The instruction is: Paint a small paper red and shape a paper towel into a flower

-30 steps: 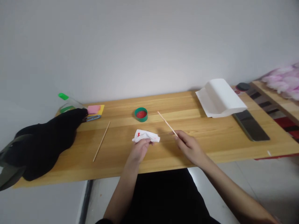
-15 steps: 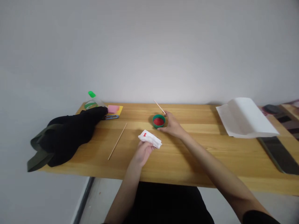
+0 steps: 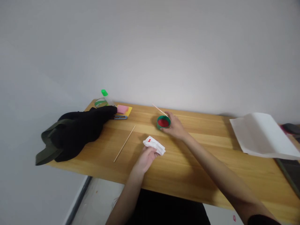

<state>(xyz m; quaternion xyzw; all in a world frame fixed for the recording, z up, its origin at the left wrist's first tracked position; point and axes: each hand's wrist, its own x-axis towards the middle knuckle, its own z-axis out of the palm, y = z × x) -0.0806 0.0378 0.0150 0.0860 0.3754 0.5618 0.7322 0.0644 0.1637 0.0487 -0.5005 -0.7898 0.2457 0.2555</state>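
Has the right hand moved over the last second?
Yes. Judged against the loose stick, the right hand has moved left and toward the wall, reaching the green cup.

Shot from head height at the table's near side, looking forward and down onto the wooden table [image 3: 199, 175]. Facing the pale wall [image 3: 150, 53] across the upper half of the frame. Close enough to show both hands near the centre, far enough back to include dark clothing [image 3: 166, 207] at bottom centre. Tilted slightly, showing the table's far edge on a downward slope toward the right.
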